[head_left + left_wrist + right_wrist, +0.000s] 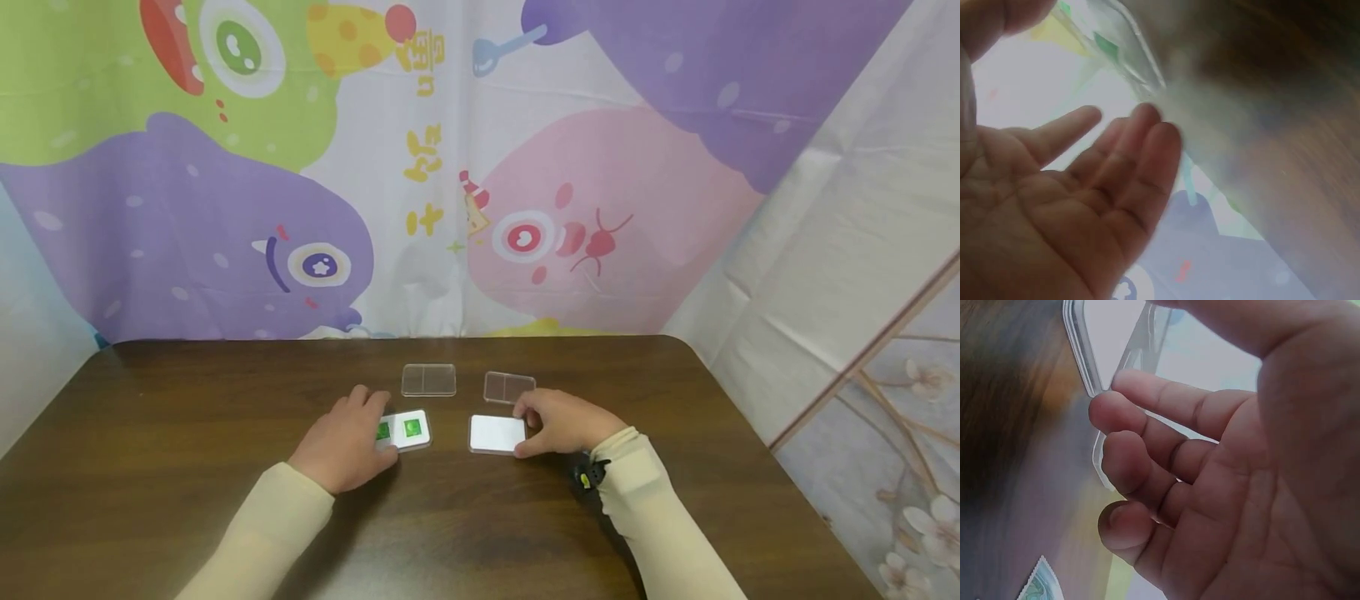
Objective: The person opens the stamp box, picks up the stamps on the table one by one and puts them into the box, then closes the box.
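Side by side on the table lie two shallow clear plastic cases. Within the left case point(423, 437) is a white insert bearing two green stamp-like squares point(412, 427). My left hand point(345, 442) spans that case's left end, thumb at the near edge, fingers at the far edge; in the left wrist view the fingers point(1141, 162) look fairly straight beside its corner. The right case point(497, 434) shows a plain white top. My right hand point(570, 421) pinches its right end between thumb and index finger; the other fingers point(1129, 462) curl loosely in the right wrist view.
Behind the cases lie two clear covers, one at left point(428, 380) and one at right point(508, 387), the latter near my right fingers. A brown wooden table point(450, 533) runs back to a cartoon-printed cloth point(420, 275). A jagged-edged green-patterned piece point(1041, 584) shows in the right wrist view.
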Demonstrator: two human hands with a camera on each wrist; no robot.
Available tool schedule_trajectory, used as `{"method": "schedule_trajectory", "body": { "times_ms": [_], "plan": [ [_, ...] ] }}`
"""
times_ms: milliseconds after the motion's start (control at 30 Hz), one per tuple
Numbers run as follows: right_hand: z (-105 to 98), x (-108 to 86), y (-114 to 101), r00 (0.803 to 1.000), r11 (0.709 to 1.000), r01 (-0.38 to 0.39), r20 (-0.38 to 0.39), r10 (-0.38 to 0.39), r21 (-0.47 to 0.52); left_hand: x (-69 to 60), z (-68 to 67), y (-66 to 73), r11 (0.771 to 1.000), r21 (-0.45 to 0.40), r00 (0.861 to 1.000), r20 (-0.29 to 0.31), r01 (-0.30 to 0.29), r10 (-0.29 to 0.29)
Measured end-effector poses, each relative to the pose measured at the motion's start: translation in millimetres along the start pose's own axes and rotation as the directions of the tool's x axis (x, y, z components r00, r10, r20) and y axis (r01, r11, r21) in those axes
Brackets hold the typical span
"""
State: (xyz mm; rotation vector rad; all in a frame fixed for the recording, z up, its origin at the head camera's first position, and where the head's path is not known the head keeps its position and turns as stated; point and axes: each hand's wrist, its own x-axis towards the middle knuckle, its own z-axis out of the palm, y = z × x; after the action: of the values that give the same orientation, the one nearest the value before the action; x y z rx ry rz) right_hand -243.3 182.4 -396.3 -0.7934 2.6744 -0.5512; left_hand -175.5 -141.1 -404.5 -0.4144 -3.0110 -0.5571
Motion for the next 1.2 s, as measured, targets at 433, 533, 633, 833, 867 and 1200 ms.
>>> {"method": "schedule_trajectory", "body": {
  "times_ms": [433, 533, 633, 833, 867, 1200],
  "plan": [
    [8.7, 6.0, 0.2, 0.999, 0.999, -0.03, -0.015, 0.03, -0.018, 6.4, 3.3, 14.1, 0.981, -0.021, 0.981, 0.001, -0.193, 0.193],
    [9.2, 5.5, -1.7, 1.0, 0.999, -0.03, -0.01, 0.03, -0.016, 5.8, 3.9, 15.8, 0.981, -0.026, 0.981, 0.017, -0.193, 0.193],
    [9.6, 5.2, -5.3, 1.0, 1.0, -0.002, 0.0, 0.002, -0.018, 5.1, 4.7, 16.6, 0.982, -0.021, 0.982, 0.032, -0.186, 0.187],
    [12.6, 3.5, -18.2, 0.997, 0.997, 0.07, 0.045, -0.07, -0.012, 3.4, 9.5, 18.3, 0.979, -0.015, 0.979, 0.029, -0.202, 0.203],
    [13.4, 3.1, -20.6, 0.996, 0.997, 0.074, 0.05, -0.073, -0.012, 3.1, 10.4, 19.2, 0.978, -0.013, 0.978, 0.026, -0.207, 0.208],
    [17.5, 0.2, -44.2, 0.987, 0.995, 0.098, 0.126, -0.097, -0.005, -5.5, 13.0, 40.9, 0.97, -0.104, 0.969, 0.098, -0.218, 0.228]
  ]
}}
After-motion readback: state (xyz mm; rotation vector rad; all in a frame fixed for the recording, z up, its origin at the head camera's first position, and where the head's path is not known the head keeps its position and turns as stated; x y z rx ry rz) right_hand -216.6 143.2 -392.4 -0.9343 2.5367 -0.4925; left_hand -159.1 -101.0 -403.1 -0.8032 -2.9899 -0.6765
